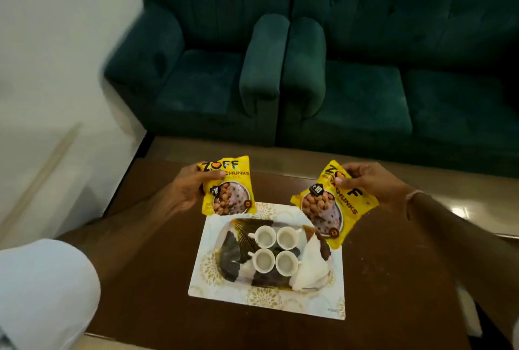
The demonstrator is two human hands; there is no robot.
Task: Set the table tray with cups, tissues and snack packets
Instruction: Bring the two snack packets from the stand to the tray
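A white tray [213,288] with gold patterns lies on the dark wooden table [140,279]. Several small white cups [265,236] stand together at its middle. A folded white tissue [311,262] lies at the tray's right, and a dark fan-shaped one [231,254] at its left. My left hand [188,189] holds a yellow snack packet [229,189] above the tray's far left corner. My right hand [373,184] holds a second yellow snack packet [334,209], tilted, above the tray's far right corner.
A dark green sofa [365,68] and a matching armchair [202,68] stand just beyond the table's far edge. White floor and wall [56,97] lie to the left. My white sleeve [45,293] shows at the lower left.
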